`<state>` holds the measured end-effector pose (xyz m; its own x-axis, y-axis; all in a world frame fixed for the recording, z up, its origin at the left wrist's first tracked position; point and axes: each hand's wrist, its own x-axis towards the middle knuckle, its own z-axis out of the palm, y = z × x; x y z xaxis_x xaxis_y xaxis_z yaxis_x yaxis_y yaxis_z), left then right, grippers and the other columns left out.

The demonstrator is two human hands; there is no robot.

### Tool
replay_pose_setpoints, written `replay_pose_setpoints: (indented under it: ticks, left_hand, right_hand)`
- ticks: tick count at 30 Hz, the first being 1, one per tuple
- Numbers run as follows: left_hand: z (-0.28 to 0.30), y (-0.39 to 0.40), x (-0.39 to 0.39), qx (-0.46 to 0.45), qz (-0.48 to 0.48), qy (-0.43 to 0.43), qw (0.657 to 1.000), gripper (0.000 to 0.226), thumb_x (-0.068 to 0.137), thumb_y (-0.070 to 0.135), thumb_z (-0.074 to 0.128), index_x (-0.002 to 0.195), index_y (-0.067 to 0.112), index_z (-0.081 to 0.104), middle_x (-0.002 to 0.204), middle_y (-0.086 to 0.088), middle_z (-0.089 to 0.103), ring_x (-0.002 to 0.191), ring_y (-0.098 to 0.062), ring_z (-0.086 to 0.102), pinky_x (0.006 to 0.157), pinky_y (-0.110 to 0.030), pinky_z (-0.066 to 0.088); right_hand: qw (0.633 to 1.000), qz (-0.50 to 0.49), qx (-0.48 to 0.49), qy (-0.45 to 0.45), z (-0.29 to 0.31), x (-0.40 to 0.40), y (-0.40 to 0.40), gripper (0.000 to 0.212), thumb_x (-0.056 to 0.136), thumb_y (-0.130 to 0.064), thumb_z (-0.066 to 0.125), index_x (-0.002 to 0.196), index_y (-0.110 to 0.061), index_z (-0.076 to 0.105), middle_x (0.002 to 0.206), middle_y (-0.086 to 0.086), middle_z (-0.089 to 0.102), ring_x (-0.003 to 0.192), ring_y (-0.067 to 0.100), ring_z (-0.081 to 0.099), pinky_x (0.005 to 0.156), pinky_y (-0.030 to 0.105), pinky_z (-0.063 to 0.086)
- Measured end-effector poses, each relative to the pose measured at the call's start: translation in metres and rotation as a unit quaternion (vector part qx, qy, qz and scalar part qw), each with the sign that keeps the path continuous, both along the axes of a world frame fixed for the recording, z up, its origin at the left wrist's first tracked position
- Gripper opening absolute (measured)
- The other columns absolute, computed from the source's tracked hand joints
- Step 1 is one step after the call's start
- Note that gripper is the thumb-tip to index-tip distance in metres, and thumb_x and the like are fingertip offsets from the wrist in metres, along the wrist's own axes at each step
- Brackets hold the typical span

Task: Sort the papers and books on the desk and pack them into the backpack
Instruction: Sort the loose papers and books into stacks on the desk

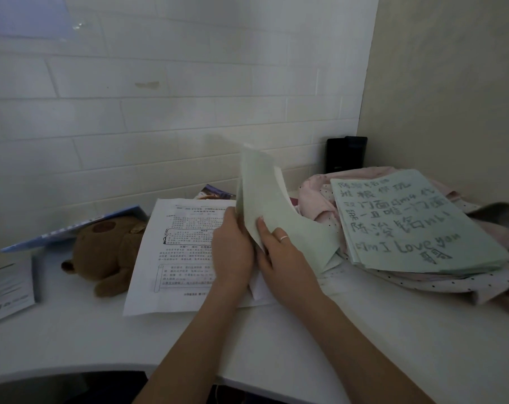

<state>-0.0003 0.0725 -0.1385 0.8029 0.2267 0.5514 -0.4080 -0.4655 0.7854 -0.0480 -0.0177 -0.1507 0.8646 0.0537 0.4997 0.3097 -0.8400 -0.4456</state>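
Observation:
My left hand [232, 252] and my right hand [279, 258] together grip a pale green sheaf of paper [265, 196], lifted on edge and curling upward above the desk. Under my left hand lies a printed white test sheet [174, 258]. To the right, a stack of green papers [416, 223] with handwritten characters rests on a pink dotted backpack [440, 281]. Blue booklets lie at the far left [8, 287] and lean against the wall [72, 228].
A brown teddy bear [107, 255] lies left of the test sheet. A small colourful book [215, 193] peeks out behind the papers. A black device [346, 154] stands in the back corner. The white desk's [364, 345] front edge curves at the lower left.

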Motion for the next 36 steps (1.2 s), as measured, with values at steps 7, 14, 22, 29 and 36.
replay_pose_setpoints:
  ticks: [7,14,22,29,36]
  left_hand:
    - [0.007,0.002,0.002,-0.078,-0.051,0.047,0.995,0.015,0.097,0.020,0.049,0.087,0.011,0.054,0.074,0.004,0.056,0.069,-0.013,0.051,0.055,-0.013,0.037]
    - [0.007,0.017,0.005,-0.050,0.080,0.013,0.995,0.021,0.099,0.018,0.041,0.094,0.001,0.053,0.080,-0.012,0.058,0.073,-0.028,0.052,0.063,-0.035,0.037]
    - [0.014,0.030,0.014,-0.166,-0.051,0.147,0.974,0.016,0.095,0.018,0.045,0.105,0.012,0.055,0.091,-0.001,0.060,0.088,-0.022,0.059,0.080,-0.039,0.049]
    - [0.013,0.032,0.022,-0.166,-0.085,0.187,0.964,0.023,0.090,0.016,0.049,0.087,-0.001,0.064,0.092,-0.020,0.069,0.086,-0.032,0.064,0.084,-0.049,0.051]
    - [0.016,0.034,0.019,-0.142,-0.050,0.129,0.980,0.029,0.095,0.007,0.037,0.103,0.007,0.065,0.101,-0.009,0.067,0.098,-0.027,0.061,0.087,-0.037,0.047]
  right_hand:
    - [0.996,0.072,0.038,0.039,0.000,-0.002,0.001,0.088,0.085,-0.036,0.050,0.152,-0.022,-0.005,0.132,0.003,0.032,0.112,0.020,0.041,0.093,0.031,0.040]
    - [0.985,0.127,-0.062,0.103,-0.016,-0.001,0.002,0.110,0.070,-0.063,0.061,0.149,-0.037,-0.011,0.159,-0.018,-0.002,0.147,0.009,-0.001,0.119,0.039,0.004]
    - [0.987,0.130,-0.016,-0.093,-0.002,-0.004,-0.010,0.066,0.082,-0.007,0.046,0.141,-0.037,0.040,0.144,0.004,0.049,0.126,0.023,0.053,0.097,0.037,0.049]
    - [0.948,0.132,-0.162,-0.240,-0.005,-0.003,-0.001,0.043,0.077,-0.008,0.050,0.116,-0.013,0.068,0.119,0.007,0.068,0.106,0.026,0.067,0.084,0.041,0.057]
    - [0.949,0.166,-0.107,-0.246,-0.008,-0.004,-0.005,0.038,0.075,0.002,0.060,0.109,-0.009,0.072,0.112,0.008,0.071,0.095,0.023,0.071,0.070,0.034,0.060]
